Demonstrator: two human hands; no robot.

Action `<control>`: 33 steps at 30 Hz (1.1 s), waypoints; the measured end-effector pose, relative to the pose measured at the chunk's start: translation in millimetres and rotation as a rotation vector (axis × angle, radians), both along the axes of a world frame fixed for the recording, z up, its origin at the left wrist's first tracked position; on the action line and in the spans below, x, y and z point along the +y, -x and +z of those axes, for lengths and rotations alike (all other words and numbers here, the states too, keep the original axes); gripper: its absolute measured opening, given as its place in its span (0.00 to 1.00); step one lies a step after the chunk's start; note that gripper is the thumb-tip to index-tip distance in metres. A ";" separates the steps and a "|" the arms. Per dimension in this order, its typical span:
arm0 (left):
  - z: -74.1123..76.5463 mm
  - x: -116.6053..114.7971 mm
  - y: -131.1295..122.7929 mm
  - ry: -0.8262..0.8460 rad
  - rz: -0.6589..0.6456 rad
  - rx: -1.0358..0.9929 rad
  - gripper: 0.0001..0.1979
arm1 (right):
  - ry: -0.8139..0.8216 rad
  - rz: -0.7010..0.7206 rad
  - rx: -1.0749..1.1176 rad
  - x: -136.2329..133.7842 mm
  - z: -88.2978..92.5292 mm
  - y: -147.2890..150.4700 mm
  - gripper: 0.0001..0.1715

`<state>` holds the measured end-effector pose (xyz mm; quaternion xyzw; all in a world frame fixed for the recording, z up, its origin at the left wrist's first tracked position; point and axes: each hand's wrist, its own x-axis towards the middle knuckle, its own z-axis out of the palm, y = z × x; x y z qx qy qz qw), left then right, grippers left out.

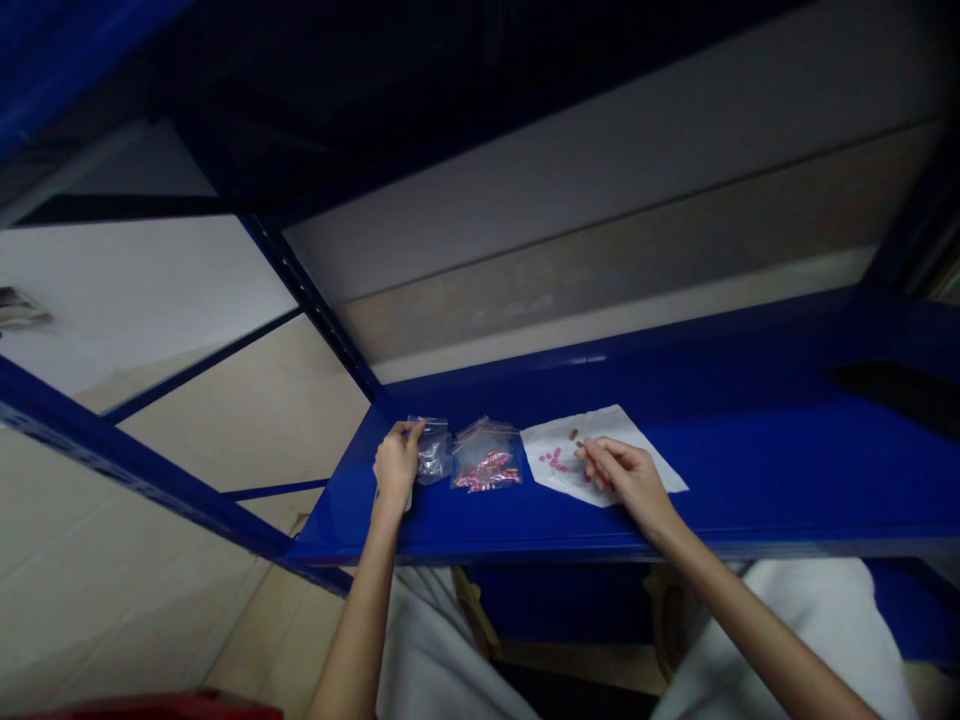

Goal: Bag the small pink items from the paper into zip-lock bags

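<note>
My left hand [397,465] pinches the upper left corner of a clear zip bag [433,458] that looks to have no pills in it. Beside that bag lies a second clear zip bag [486,470] holding many pink pills and some darker capsules. On a white sheet of paper [551,490] are several loose pink pills [553,460] and a small brownish capsule [574,434]. Over the paper, my right hand [626,482] has its thumb and forefinger closed on another small dark capsule [580,444]. Its curled fingers partly hide a few pink pills beneath.
Everything lies on a blue metal shelf [757,430] with a wall behind it. A blue upright post [307,290] stands at the left, and an upper shelf [375,90] hangs overhead. A dark flat object [892,395] lies far right. Part of a pale object shows under my left hand.
</note>
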<state>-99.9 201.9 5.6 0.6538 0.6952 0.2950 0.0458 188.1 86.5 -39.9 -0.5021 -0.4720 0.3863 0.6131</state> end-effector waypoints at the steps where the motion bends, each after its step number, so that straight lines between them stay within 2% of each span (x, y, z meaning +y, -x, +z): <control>1: -4.1 1.8 0.4 0.007 0.022 0.035 0.17 | 0.000 -0.002 0.001 -0.3 0.5 0.0 0.21; 7: -18.1 4.2 -1.1 0.001 -0.003 0.213 0.16 | 0.010 -0.011 0.006 -0.3 2.8 0.3 0.21; 14: -14.3 -6.0 -5.0 -0.042 0.057 0.375 0.14 | 0.028 -0.011 -0.002 0.6 0.8 0.0 0.21; 17: -11.8 -16.7 -14.1 -0.169 0.061 0.396 0.15 | 0.036 -0.022 -0.012 0.5 1.0 0.4 0.21; 18: -11.5 -21.0 -19.2 -0.224 0.020 0.389 0.15 | 0.037 -0.021 -0.014 0.5 1.1 0.5 0.21; 20: -12.5 -29.6 -32.1 -0.279 -0.164 0.346 0.14 | 0.036 -0.017 -0.014 0.4 1.2 0.8 0.21; 22: -15.7 -36.7 -46.5 -0.241 -0.410 0.304 0.14 | 0.039 -0.013 -0.013 0.3 1.0 0.9 0.21; 24: -20.3 -41.2 -59.1 -0.188 -0.528 0.280 0.15 | 0.046 -0.013 -0.017 0.3 0.4 0.6 0.21; 28: -26.5 -43.7 -70.7 -0.121 -0.531 0.226 0.15 | 0.052 -0.009 -0.031 0.3 -0.7 0.1 0.22; 33: -23.2 -46.3 -71.1 -0.087 -0.525 0.180 0.11 | 0.065 0.009 -0.055 0.0 0.0 0.4 0.22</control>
